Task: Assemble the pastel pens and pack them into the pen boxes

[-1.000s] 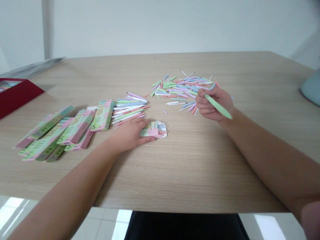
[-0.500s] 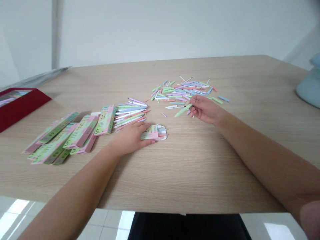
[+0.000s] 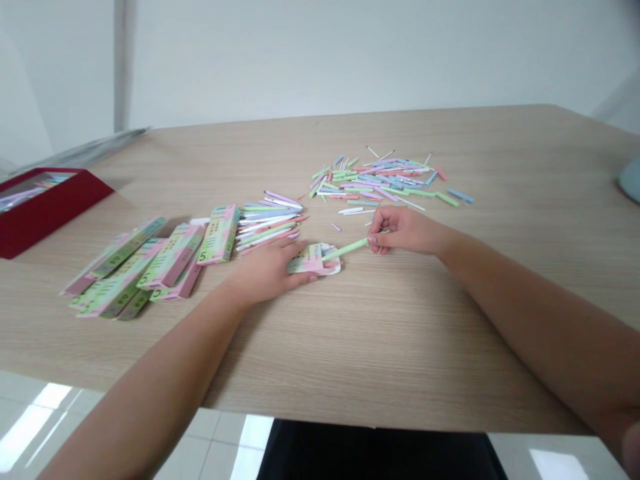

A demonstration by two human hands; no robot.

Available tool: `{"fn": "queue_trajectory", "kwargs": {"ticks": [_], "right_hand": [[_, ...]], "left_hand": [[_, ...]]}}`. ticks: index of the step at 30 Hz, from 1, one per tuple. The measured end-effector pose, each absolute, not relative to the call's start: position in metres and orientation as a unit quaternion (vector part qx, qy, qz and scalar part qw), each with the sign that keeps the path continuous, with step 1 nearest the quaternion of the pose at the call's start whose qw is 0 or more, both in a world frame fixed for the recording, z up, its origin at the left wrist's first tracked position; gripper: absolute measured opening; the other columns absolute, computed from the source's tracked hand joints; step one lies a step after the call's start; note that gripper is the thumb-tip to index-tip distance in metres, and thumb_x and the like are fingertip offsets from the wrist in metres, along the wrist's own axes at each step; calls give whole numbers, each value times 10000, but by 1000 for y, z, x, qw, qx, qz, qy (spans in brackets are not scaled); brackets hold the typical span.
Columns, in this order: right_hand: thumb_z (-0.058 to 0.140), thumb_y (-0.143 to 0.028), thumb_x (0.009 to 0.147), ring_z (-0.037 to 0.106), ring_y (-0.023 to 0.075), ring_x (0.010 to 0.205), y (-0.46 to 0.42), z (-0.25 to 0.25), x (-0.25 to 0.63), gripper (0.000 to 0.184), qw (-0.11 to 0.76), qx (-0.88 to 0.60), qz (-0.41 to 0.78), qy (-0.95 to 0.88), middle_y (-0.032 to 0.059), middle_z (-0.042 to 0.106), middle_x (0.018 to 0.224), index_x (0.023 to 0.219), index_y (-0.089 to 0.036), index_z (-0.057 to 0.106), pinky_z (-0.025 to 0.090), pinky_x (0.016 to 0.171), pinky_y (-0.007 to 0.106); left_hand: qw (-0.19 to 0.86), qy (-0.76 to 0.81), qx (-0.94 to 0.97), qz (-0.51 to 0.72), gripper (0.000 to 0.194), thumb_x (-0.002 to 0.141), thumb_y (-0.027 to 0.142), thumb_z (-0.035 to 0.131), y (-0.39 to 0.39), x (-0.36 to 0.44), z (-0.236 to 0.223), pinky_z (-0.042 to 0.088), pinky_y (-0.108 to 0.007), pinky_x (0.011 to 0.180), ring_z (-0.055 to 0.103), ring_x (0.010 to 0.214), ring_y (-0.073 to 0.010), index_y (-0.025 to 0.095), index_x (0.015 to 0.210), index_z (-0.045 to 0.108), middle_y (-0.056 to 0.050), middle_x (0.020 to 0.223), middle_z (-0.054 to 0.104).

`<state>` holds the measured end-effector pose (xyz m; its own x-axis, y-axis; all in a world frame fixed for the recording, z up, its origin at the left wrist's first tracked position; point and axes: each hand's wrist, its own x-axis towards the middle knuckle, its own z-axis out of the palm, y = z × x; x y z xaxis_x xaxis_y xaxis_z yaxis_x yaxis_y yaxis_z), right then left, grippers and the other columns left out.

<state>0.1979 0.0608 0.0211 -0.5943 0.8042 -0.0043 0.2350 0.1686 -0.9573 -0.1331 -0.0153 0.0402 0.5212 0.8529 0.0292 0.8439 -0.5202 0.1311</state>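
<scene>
My left hand (image 3: 267, 270) is closed around a small pink and green cardboard box (image 3: 306, 259) lying on the table, its opened end facing right. A light green pen (image 3: 350, 248) is pinched by its right end in my right hand (image 3: 393, 230). The pen's left tip is at the box's open mouth, seemingly just inside. Beyond my left hand lies a bundle of white, green, purple and red pens (image 3: 270, 220). Several closed pink and green boxes (image 3: 173, 257) are heaped to the left, some stacked on others.
A loose pile of pastel pens and caps (image 3: 380, 180) spreads over the far middle of the wooden table (image 3: 400, 360). At the far left stands a dark red box (image 3: 55, 210) with pens in it. A pale blue object (image 3: 631, 179) is at the right edge.
My right hand has moved left and nearer, bringing the green pen from above the table to the box's open end. My left hand stays on the box. The view has shifted slightly.
</scene>
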Motion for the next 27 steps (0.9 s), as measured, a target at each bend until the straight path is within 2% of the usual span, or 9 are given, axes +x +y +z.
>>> {"fn": "queue_trajectory", "kwargs": {"ticks": [7, 10, 12, 14, 16, 19, 21, 24, 27], "right_hand": [[872, -458, 762, 721, 175, 660, 65, 12, 202, 374, 252, -389, 521, -717, 40, 760, 751, 835, -211, 601, 603, 593, 304], [850, -466, 779, 646, 147, 559, 55, -3, 181, 354, 274, -412, 496, -714, 2, 706, 672, 834, -222, 600, 519, 482, 261], [804, -454, 825, 603, 136, 531, 46, -13, 164, 299, 295, -418, 466, -722, -8, 685, 669, 844, -226, 613, 479, 463, 255], [754, -405, 872, 638, 152, 617, 36, -17, 151, 209, 293, -399, 431, -755, 7, 714, 764, 891, -225, 649, 514, 540, 278], [707, -338, 909, 683, 183, 800, 29, -13, 145, 136, 276, -354, 381, -808, 34, 735, 934, 989, -229, 689, 557, 688, 317], [641, -256, 945, 660, 211, 1008, 24, 2, 151, 232, 249, -277, 304, -877, 85, 675, 1174, 1170, -246, 699, 549, 849, 356], [621, -223, 946, 639, 218, 1039, 26, 11, 158, 308, 236, -250, 273, -898, 103, 640, 1226, 1246, -256, 682, 534, 869, 358], [630, -224, 930, 644, 206, 929, 32, 15, 167, 301, 194, -265, 267, -906, 80, 683, 1097, 1226, -238, 685, 518, 799, 337], [642, -276, 926, 646, 178, 769, 35, 9, 165, 170, 161, -328, 309, -878, 35, 713, 905, 1069, -205, 702, 491, 688, 299]], "left_hand": [[40, 483, 873, 49, 732, 954, 713, 494, -15, -135, 37, 459, -459, 1120, 594, 1315, -338, 222, 1496, 535, -153, 1456, 602], [28, 480, 875, 56, 711, 947, 696, 527, -17, -132, 37, 459, -453, 1116, 601, 1300, -338, 216, 1470, 556, -152, 1414, 627], [28, 475, 877, 58, 688, 944, 678, 550, -18, -130, 36, 472, -449, 1096, 618, 1271, -333, 223, 1460, 560, -145, 1371, 650], [34, 467, 881, 63, 675, 948, 657, 563, -19, -128, 34, 476, -450, 1086, 624, 1256, -327, 226, 1468, 546, -140, 1354, 658], [39, 458, 885, 71, 679, 953, 641, 569, -18, -127, 32, 470, -449, 1094, 615, 1269, -323, 216, 1480, 529, -142, 1364, 651], [39, 461, 883, 79, 689, 950, 655, 565, -17, -128, 31, 469, -451, 1097, 604, 1283, -328, 213, 1477, 532, -143, 1376, 643], [38, 467, 880, 80, 690, 944, 668, 563, -16, -130, 32, 477, -454, 1087, 610, 1273, -331, 224, 1471, 543, -139, 1381, 641], [38, 472, 877, 80, 681, 941, 664, 570, -17, -130, 34, 486, -454, 1071, 618, 1257, -332, 234, 1469, 549, -136, 1373, 644], [35, 476, 875, 74, 672, 940, 660, 573, -18, -129, 35, 488, -450, 1062, 622, 1246, -335, 230, 1456, 561, -138, 1356, 650]]}}
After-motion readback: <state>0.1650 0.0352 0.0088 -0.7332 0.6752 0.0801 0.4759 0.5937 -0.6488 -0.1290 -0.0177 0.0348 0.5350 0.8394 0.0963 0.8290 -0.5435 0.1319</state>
